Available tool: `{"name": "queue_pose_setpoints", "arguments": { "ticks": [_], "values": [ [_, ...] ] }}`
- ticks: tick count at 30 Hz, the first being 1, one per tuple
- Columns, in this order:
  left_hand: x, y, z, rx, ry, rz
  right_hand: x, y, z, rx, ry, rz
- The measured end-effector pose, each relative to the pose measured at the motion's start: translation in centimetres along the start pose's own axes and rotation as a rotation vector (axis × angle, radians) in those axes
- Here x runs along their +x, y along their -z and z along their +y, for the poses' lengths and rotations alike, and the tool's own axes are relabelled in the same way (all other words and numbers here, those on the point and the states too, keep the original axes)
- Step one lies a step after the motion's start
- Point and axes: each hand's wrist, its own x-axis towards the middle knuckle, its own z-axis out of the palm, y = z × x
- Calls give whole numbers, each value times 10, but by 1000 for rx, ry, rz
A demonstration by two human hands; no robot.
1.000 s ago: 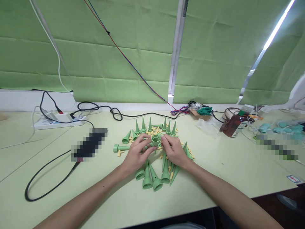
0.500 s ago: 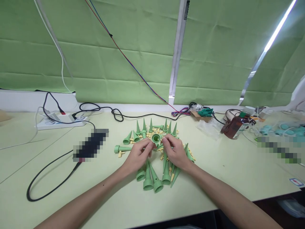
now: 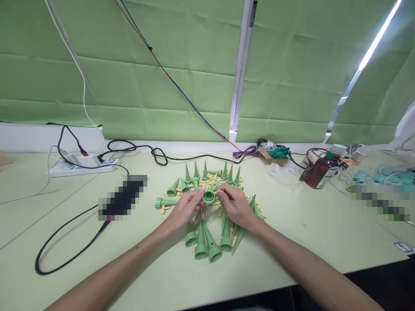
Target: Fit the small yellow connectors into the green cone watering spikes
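Green cone (image 3: pixel 209 197) points away, its long axis foreshortened.

Both bare forearms (image 3: pixel 139 252) angle inward — left grip (image 3: pixel 185 211) and right grip (image 3: pixel 238 205) close together, fingers (image 3: pixel 228 192) curled.

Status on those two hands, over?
Left-hand grip and right-hand grip on one green piece. Open end toward camera. Green spikes, yellow bits crowd close around.

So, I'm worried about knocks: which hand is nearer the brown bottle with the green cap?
Right. The right hand is left of the brown bottle and nearer the camera; the left hand is farther left.
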Motion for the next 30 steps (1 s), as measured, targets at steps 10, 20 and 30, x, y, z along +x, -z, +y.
{"name": "queue_pose_setpoints", "arguments": {
  "ticks": [10, 20, 30],
  "values": [
    [-5, -2, 5, 92, -102, 5, 0, 0, 3, -12, -56, -7],
    [-4, -3, -2, 271, -263, 67, 1, 0, 3, -67, -58, -6],
    [-6, -4, -7, 427, -376, 102, 1, -1, 4, -95, -43, 0]
  ]
}}
